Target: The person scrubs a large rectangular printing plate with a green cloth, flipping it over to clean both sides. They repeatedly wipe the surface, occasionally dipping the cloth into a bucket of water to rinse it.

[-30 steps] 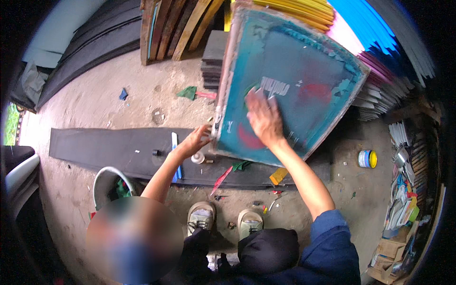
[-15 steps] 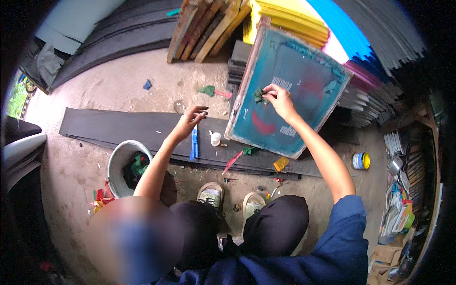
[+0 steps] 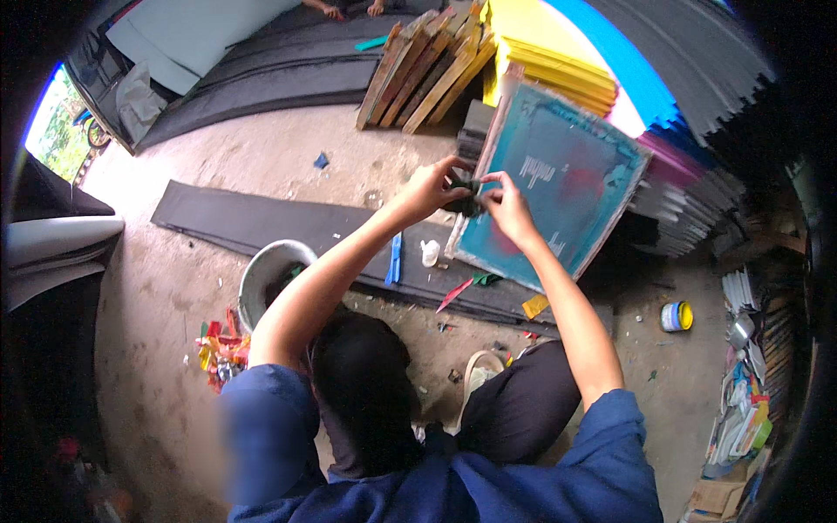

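My left hand (image 3: 429,190) and my right hand (image 3: 509,211) meet at the left edge of a screen-printing frame (image 3: 571,179) with teal mesh. Between them is a dark green rag (image 3: 466,200), slightly blurred, pinched by the fingers of both hands. Pale lettering and reddish patches show on the mesh of the frame, which leans tilted against stacked sheets. Below the hands, a small white bottle (image 3: 430,253) and a blue cutter-like tool (image 3: 394,259) rest on long dark sheets (image 3: 261,213).
Left of my knees stands a grey bucket (image 3: 253,283), beside colourful scraps (image 3: 222,350). Wooden frames (image 3: 427,74) lean at the back near yellow sheets (image 3: 558,61). An open yellow-and-blue can (image 3: 676,316) sits at right. Another person's hands (image 3: 353,10) show at the top.
My left hand has moved up and right to the rag and closed on it. My right hand has drawn the rag left, off the middle of the mesh. The view has shifted.
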`<state>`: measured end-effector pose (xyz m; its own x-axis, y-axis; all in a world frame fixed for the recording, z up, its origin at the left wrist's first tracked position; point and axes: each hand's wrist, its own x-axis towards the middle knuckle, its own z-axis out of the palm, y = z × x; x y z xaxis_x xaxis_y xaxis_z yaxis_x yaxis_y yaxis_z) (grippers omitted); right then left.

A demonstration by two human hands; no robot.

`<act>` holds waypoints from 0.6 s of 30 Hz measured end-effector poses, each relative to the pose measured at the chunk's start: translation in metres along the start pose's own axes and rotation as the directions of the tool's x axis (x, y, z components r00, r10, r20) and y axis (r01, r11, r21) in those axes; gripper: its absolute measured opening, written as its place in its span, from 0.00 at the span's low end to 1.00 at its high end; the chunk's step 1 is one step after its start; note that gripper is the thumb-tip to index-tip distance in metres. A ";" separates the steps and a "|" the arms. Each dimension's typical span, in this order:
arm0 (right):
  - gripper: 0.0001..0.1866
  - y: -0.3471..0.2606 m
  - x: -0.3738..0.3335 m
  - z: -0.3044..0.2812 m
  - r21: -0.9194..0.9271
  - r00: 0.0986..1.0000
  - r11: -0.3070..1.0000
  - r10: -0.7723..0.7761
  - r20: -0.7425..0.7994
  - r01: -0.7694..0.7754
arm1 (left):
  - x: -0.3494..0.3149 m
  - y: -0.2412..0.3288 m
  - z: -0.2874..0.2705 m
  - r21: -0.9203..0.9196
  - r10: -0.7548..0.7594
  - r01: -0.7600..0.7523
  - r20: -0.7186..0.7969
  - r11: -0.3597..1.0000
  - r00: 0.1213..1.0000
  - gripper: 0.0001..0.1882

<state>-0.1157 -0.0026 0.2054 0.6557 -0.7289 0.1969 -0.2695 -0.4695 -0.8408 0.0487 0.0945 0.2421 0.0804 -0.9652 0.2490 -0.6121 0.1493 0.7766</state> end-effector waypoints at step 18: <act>0.15 -0.020 0.003 0.223 0.101 0.599 0.892 -0.376 0.706 0.441 | -0.290 -0.094 -0.031 -0.064 -0.392 0.552 -0.772 0.831 0.500 0.08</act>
<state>0.0487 0.1155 0.1101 0.9927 0.0916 0.0782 0.1199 -0.6900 -0.7138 0.1074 0.3666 0.1145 0.8875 -0.3753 0.2674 -0.4141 -0.3952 0.8199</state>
